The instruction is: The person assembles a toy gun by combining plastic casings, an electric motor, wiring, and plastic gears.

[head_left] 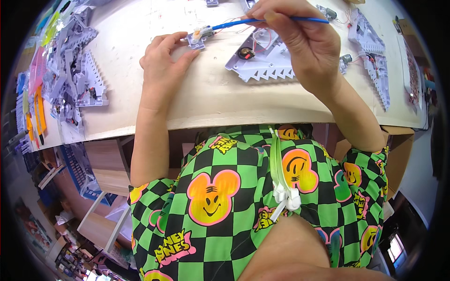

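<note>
Blue stick x1, R hand gripping; L hand pinching 1 grey part.

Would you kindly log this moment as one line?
left hand: touching small grey part | right hand: holding blue stick, tip at part | nearby: toothed grey housing

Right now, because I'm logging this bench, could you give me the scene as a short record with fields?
Left hand: fingers on a small light-grey part
Right hand: grips a slim blue stick, its tip at that part
Between the forearms: toothed grey housing with wires and a round black piece
Far left: heap of grey toothed parts
Right side: more toothed housings
Surface: pale table
</note>
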The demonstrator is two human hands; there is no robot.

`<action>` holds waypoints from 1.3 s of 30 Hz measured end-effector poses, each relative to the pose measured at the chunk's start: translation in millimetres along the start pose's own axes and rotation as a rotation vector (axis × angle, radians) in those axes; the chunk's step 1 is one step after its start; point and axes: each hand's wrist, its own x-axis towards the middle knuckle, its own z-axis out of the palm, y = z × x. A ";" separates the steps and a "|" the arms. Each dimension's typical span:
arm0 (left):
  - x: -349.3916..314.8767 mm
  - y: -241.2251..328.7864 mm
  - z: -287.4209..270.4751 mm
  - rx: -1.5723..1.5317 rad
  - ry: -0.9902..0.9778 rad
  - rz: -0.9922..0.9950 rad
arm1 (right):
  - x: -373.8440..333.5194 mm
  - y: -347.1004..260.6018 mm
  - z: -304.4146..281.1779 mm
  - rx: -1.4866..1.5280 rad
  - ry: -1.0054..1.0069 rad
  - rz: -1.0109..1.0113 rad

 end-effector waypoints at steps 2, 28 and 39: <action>-3.0 3.7 0.2 0.038 0.044 0.042 | 6.4 3.9 7.9 -0.027 -0.003 -0.065; -9.6 0.0 3.8 0.038 0.067 0.033 | 8.9 -1.3 23.6 -0.256 -0.276 -0.323; -9.7 0.4 4.4 0.143 0.076 0.055 | 8.9 5.9 15.3 -0.277 -0.233 -0.208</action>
